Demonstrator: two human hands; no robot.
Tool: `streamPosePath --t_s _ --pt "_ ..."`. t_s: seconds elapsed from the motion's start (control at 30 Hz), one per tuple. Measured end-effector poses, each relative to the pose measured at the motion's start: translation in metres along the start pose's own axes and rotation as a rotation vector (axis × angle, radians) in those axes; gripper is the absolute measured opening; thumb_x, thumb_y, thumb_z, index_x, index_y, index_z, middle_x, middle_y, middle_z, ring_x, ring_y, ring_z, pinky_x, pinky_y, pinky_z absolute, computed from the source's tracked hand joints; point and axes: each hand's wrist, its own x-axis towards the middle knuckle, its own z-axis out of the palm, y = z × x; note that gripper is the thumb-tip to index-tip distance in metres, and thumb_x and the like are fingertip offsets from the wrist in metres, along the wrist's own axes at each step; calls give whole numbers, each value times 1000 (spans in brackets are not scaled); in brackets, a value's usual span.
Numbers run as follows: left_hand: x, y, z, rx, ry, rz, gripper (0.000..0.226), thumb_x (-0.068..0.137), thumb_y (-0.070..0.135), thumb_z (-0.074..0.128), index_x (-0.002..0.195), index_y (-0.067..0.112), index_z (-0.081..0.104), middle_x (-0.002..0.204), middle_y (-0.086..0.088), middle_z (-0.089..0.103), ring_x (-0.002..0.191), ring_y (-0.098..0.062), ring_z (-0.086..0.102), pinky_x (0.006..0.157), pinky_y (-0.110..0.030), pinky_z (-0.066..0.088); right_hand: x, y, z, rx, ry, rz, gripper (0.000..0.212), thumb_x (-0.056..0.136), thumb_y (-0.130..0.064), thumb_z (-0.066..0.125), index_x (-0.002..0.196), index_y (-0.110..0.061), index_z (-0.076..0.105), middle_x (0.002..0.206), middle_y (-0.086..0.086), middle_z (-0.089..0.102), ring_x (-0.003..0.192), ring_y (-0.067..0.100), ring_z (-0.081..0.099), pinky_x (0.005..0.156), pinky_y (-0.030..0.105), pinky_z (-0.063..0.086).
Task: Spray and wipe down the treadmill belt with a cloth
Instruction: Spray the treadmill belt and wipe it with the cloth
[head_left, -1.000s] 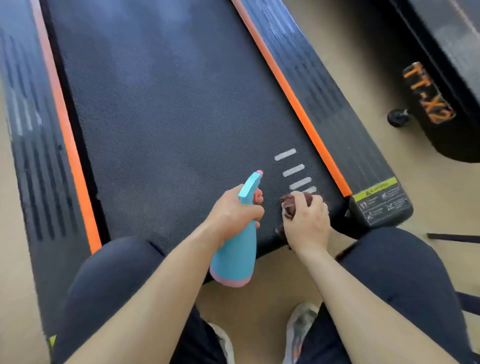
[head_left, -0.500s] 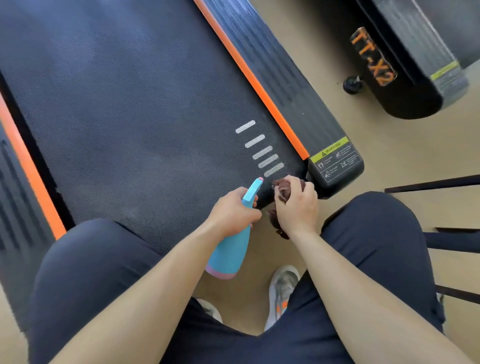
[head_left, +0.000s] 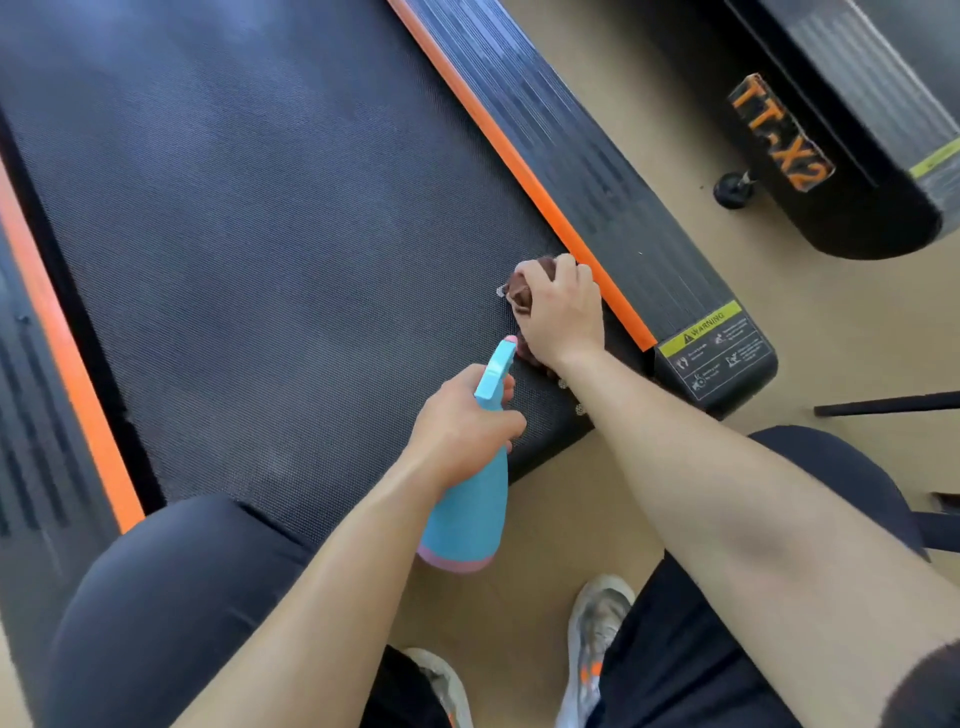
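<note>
The black treadmill belt (head_left: 270, 249) fills the upper left of the head view, bordered by orange stripes. My right hand (head_left: 563, 312) presses a dark brown cloth (head_left: 524, 291) onto the belt near its right edge, with fingers curled over the cloth. My left hand (head_left: 462, 421) grips the neck of a blue spray bottle (head_left: 470, 504) with a pink base, held over the belt's rear end, its nozzle pointing up toward the cloth.
The right side rail (head_left: 597, 192) carries a yellow warning label (head_left: 719, 345). A second black machine (head_left: 841, 140) with orange lettering stands at the upper right on the tan floor. My knees and grey shoes (head_left: 597, 639) are at the bottom.
My right hand has slid the cloth forward along the belt's right edge, covering the white stripes. The left hand and bottle stayed near the belt's rear end. The camera view shifted.
</note>
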Motion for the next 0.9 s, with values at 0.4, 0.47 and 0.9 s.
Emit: streamPosePath --t_s 0.4,0.47,0.9 --pt "25 9 -15 -17 27 8 26 81 19 68 103 33 65 104 11 73 81 -20 78 83 -36 57 -19 18 3 -218 85 -105 35 80 -27 72 112 -17 63 101 17 54 84 36 52 67 41 44" --pt "28 6 -17 11 32 15 28 84 18 68 105 36 64 103 16 71 79 -16 78 80 -34 54 8 9 -2 -229 83 -64 33 81 -26 70 112 -17 63 100 17 54 84 37 53 68 43 44" --pt "39 16 -14 42 -2 50 25 83 19 67 101 37 64 101 18 72 72 -6 73 74 -30 52 -13 18 -14 -269 65 53 27 88 -34 62 107 -15 62 100 16 54 88 36 53 72 43 43"
